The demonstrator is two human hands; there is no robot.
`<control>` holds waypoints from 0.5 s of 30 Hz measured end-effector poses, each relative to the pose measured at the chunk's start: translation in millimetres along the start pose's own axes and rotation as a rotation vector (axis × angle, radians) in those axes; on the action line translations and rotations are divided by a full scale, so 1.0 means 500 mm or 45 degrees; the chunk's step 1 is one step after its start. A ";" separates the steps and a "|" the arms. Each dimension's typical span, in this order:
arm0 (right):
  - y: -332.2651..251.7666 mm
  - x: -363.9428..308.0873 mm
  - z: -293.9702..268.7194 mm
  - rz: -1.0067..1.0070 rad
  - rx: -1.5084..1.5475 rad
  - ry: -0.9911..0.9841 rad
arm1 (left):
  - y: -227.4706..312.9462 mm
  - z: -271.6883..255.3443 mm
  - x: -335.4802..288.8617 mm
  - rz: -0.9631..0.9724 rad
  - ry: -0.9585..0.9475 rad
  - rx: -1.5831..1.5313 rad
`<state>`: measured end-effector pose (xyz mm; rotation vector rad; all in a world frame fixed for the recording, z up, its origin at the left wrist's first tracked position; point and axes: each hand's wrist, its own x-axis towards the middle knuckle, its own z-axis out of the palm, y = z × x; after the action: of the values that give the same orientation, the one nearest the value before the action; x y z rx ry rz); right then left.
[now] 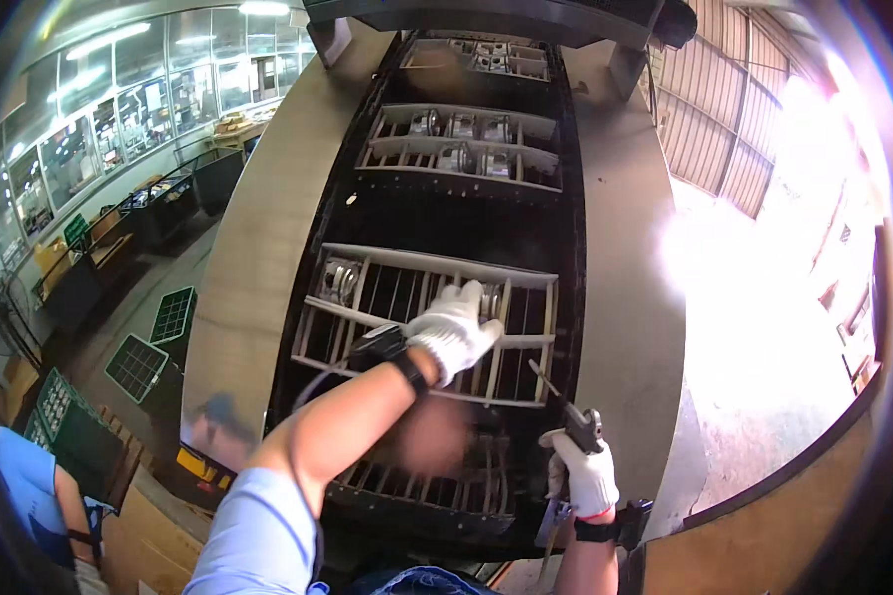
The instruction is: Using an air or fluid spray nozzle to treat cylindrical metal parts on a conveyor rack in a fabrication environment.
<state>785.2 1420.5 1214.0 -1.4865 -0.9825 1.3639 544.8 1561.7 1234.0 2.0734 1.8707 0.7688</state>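
My left hand (456, 329), in a white knit glove, reaches over the middle rack (432, 265). Its fingers and thumb are around a shiny piston-like metal part (489, 297), partly hidden by the glove. Another such part, a piston-like piece (339, 281), sits in the rack's left corner. My right hand (587, 481), gloved too, is closed around a dark air blow gun (583, 426). The gun's thin nozzle (546, 379) points up and left at the rack's right front corner. A black band is on each wrist.
Farther along the dark conveyor (437, 216), a second rack (466, 149) carries several metal parts. A dark machine hood (496, 22) spans the far end. Metal side tables (625, 248) flank the belt. At lower left are a person's blue sleeve (25, 481) and green trays (137, 367).
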 end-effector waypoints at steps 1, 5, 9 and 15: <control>-0.003 -0.003 0.000 0.009 0.009 0.010 | 0.029 0.017 0.030 -0.141 -0.155 -0.062; -0.009 0.003 -0.005 0.049 0.026 -0.009 | 0.070 0.054 0.080 -0.377 -0.066 -0.041; -0.019 0.014 0.000 0.058 -0.015 -0.062 | 0.005 0.042 0.096 -0.342 0.082 -0.360; -0.001 -0.021 0.021 -0.124 0.073 -0.284 | -0.039 -0.035 -0.063 -0.688 0.033 -2.946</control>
<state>773.8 1411.7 1217.8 -1.2460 -1.1301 1.4966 517.8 1530.9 1231.6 0.0371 0.3347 1.4472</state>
